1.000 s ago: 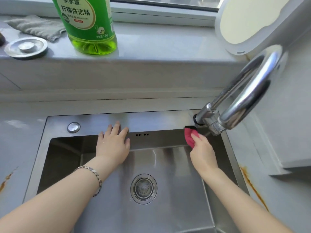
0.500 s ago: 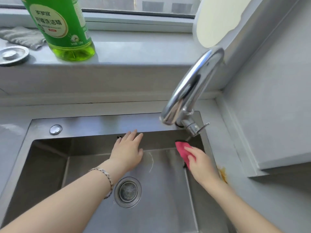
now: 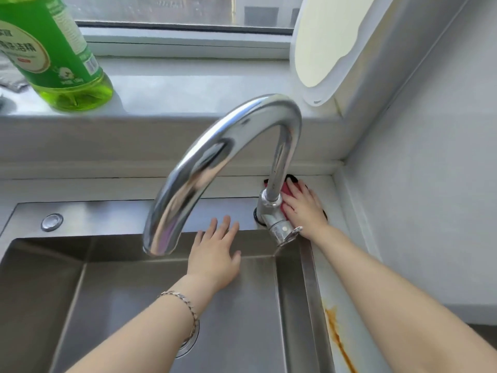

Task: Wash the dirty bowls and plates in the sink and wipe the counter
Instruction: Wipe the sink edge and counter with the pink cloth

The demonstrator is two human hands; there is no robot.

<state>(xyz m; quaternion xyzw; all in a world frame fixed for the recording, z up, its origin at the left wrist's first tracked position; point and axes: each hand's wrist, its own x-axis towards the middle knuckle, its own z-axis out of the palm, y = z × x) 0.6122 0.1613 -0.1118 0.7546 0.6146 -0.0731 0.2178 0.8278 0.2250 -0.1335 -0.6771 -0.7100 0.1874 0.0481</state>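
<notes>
Right hand (image 3: 304, 208) is lying flat and open, pressing down on a red cloth (image 3: 287, 190) on the table (image 3: 107, 189), just behind the bottom of the tap (image 3: 228, 146). Left hand (image 3: 215, 254) is open too, spread wide, holding nothing and resting on the back edge of the sink (image 3: 107, 211). A green soap bottle (image 3: 53, 57) is standing on the window ledge (image 3: 188, 87).

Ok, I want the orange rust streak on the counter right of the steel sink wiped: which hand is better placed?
Right. The right hand presses the red cloth on that same counter side; the left hand rests bare on the steel sink rim.
</notes>
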